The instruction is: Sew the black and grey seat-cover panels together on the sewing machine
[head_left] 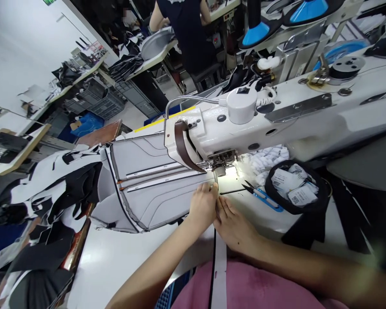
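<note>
A grey padded fabric panel (pixel 170 195) with black edging lies flat under the head of a white sewing machine (pixel 199 133). My left hand (pixel 204 206) is closed on the panel's right edge, just in front of the lit presser foot (pixel 221 171). Against it, my right hand (pixel 233 223) has its fingers drawn together at the same edge, on a black-and-white binding strip (pixel 219 274). That strip runs from beneath the hands down over my lap. The fingertips hide where strip and panel meet.
Blue-handled thread snips (pixel 265 198) lie right of the needle, beside a black fabric bowl (pixel 270 189) of white labels. Black and white fabric pieces (pixel 58 184) heap at left. Blue thread-cone holders (pixel 255 34) stand behind the machine. Another person (pixel 188 34) sits at a far table.
</note>
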The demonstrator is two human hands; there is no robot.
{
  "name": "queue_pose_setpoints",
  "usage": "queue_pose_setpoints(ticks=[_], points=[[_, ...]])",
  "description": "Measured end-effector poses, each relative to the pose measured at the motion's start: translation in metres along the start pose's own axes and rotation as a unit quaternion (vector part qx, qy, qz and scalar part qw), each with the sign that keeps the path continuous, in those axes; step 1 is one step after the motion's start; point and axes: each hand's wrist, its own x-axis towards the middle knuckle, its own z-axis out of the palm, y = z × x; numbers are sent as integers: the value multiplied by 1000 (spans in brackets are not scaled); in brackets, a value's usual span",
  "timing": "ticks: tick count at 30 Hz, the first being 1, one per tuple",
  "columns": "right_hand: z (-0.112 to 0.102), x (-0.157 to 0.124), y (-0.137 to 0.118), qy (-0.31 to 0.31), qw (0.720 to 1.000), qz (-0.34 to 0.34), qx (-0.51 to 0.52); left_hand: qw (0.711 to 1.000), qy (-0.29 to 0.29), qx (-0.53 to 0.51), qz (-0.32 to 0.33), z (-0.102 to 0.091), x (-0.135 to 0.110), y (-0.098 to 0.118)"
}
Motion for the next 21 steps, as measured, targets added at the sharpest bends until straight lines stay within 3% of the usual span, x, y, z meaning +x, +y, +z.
queue_pose_setpoints(ticks=[4, 10, 14, 21], points=[[-3, 3, 2, -5, 1000, 8, -1, 999, 23, 40, 2, -9, 6, 3], [2, 10, 11, 23, 999, 28, -25, 987, 142, 70, -22, -6, -5, 0], [3, 13, 15, 32, 999, 27, -25, 992, 108, 47, 49, 0, 5, -11], [4, 18, 8, -12, 1000, 25, 8, 988, 113, 59, 89, -15, 30, -12]])
